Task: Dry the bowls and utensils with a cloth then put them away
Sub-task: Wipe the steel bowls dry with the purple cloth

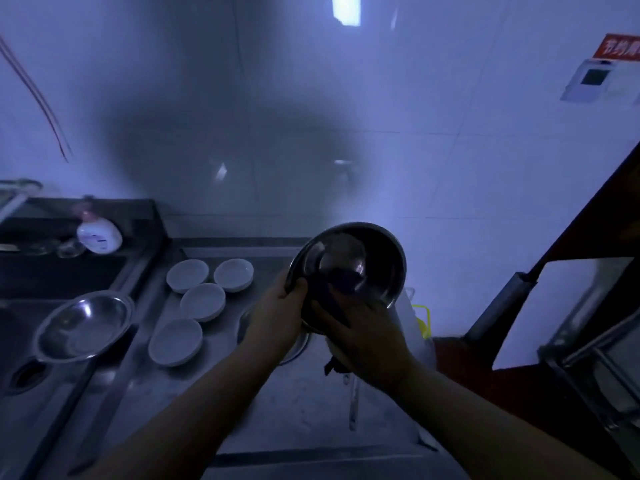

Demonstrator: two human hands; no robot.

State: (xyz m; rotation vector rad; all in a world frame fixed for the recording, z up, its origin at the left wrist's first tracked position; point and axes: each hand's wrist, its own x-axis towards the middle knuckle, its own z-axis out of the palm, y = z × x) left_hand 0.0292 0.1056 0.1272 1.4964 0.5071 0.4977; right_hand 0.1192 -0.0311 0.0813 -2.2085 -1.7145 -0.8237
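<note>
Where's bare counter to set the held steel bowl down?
Bare patch: the counter in front of the four white bowls, between the forearms. Crowded: the white bowls left of the left hand, and a metal dish under the held steel bowl. The right hand presses a cloth into that bowl.

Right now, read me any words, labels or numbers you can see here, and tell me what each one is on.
Red sign high on the wall, at the right edge: white Chinese characters, "节约" readable, the rest cut off by the frame.
White wall device below the sign: a dark screen, nothing legible on it.
Soap bottle by the sink: a label with dark print, too blurred to read.
Nothing else carries text.
</note>
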